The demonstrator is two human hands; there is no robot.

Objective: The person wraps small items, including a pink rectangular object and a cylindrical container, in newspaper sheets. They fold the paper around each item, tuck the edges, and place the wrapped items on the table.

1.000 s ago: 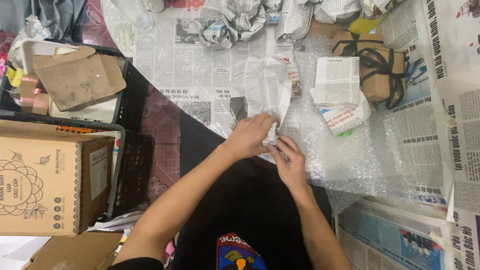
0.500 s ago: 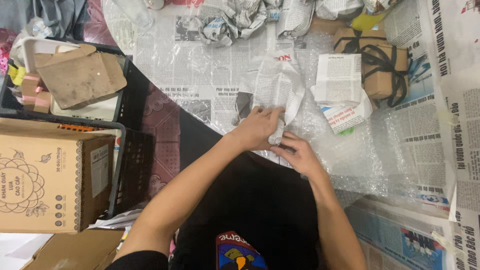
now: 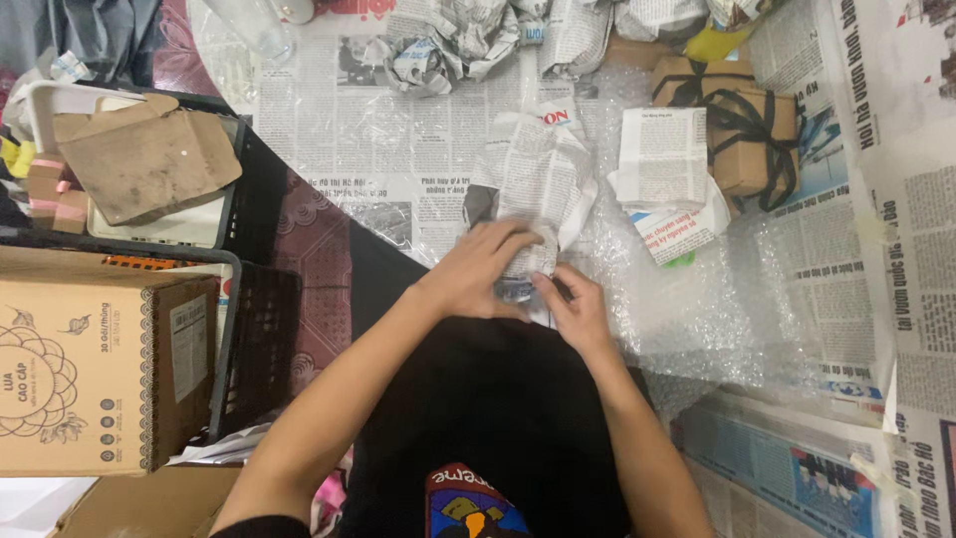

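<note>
Both hands were on the same bundle, right around the middle of the frame. My left hand (image 3: 476,271) was curled over the lower end of a newspaper-wrapped parcel (image 3: 538,184), fingers closed down on the paper, and my right hand (image 3: 576,311) sat just below and to the right of it, fingertips pinched onto the bottom edge of the same wrap. So both were clamped on the paper, and the two hands were pretty much touching each other. Couldn't tell what was inside the wrap, something dark peeked out at its left side and that's about it.

The parcel lay on a spread of newspaper sheets (image 3: 368,130) with a sheet of bubble wrap (image 3: 697,309) over the part to the right of my hands. Just right of the parcel was a folded newspaper packet (image 3: 669,169), and beyond that, upper right, a small cardboard box tied with black ribbon (image 3: 742,125). Along the top edge sat a bunch of crumpled newspaper balls (image 3: 438,45).

Over on the left side of the frame there was a black plastic crate (image 3: 254,289) with a torn bit of brown cardboard (image 3: 144,159) lying on top, and lower left a big printed cardboard carton (image 3: 95,364). My black shirt (image 3: 488,418) filled the bottom centre.
</note>
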